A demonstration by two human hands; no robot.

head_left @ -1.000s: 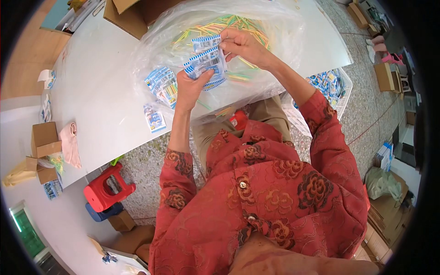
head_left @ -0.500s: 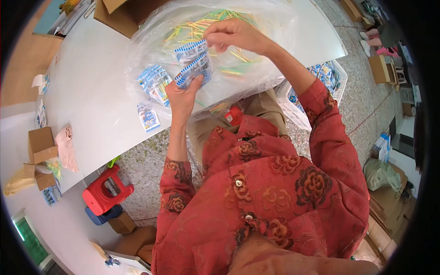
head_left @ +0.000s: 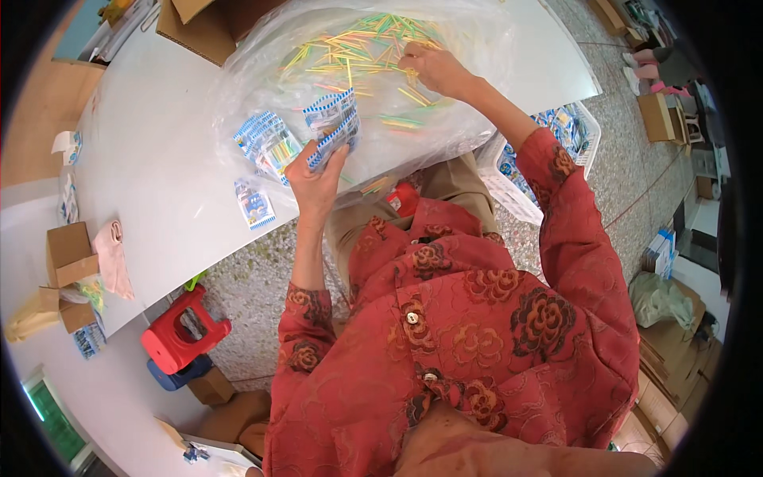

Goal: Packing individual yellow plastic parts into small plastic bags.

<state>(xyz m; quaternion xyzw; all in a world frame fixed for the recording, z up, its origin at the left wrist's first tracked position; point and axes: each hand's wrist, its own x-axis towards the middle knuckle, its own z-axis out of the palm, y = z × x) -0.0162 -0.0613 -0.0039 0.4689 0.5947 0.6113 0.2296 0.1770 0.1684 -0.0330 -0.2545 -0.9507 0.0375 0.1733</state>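
My left hand grips a small blue-and-white printed packet between thumb and fingers. The packet's top edges stand apart, so its mouth gapes. Further right, my right hand is at the edge of a pile of thin coloured sticks, mostly yellow, green and pink. Its fingers curl down together among the sticks; what lies between them is hidden. The pile rests on a clear plastic sheet. Beside my left hand lie several more packets, with some sticks on top, and a single flat packet.
The white table bears an open cardboard box at the far left and a pink cloth near its left edge. A white basket full of packets stands right of my legs. A red stool is on the floor at left.
My right hand has moved from beside the packet to the right and down onto the sticks. My left hand has shifted slightly, and the packet's mouth now gapes more visibly.
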